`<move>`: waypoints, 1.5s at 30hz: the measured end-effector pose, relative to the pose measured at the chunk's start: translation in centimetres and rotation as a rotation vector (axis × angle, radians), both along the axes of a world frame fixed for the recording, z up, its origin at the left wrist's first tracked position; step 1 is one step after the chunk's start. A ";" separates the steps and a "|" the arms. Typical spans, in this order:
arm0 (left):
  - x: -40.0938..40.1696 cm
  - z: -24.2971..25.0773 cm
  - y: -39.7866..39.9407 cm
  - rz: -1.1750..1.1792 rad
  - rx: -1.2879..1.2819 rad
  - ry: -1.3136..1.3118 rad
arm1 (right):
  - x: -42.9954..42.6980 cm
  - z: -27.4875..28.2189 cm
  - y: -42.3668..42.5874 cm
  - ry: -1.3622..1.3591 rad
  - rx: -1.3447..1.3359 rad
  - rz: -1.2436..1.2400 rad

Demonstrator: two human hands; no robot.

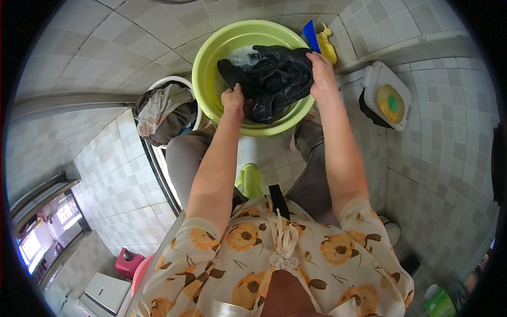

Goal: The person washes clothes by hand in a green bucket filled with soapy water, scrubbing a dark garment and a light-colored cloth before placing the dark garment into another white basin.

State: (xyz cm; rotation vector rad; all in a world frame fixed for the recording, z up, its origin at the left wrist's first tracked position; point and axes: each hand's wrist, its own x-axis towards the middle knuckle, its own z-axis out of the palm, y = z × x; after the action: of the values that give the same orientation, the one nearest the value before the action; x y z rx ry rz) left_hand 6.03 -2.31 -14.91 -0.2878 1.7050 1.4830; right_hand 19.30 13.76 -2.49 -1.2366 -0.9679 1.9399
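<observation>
A wet black garment (283, 73) is stretched across a lime-green plastic basin (216, 37), bunched in folds with foam on it. White suds (241, 57) show in the basin behind the cloth. My left hand (233, 102) grips the garment's near left part, thumb on top, just inside the rim. At the basin's right side, my right hand (321, 73) holds the garment's right end, with the fingers over its upper edge. The lower folds hang into the basin, and what lies beneath them is hidden.
Left of the basin stands a white tub (184, 81) heaped with clothes (166, 107). A yellow pump bottle (326, 47) and a blue packet (311, 35) stand behind it at right. A lidded white bin (390, 73) is farther right. A green plastic stool (249, 180) shows between my legs.
</observation>
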 end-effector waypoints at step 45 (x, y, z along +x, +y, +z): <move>-4.1 14.9 -2.5 -0.236 0.209 0.477 | 1.1 1.5 -3.0 0.209 0.329 0.202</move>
State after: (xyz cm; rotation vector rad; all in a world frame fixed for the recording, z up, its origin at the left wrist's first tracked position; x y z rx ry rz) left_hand 1.96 -4.77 0.01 0.3970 1.8459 1.6159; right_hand 20.38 10.72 -1.04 -0.7602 -1.2782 1.9162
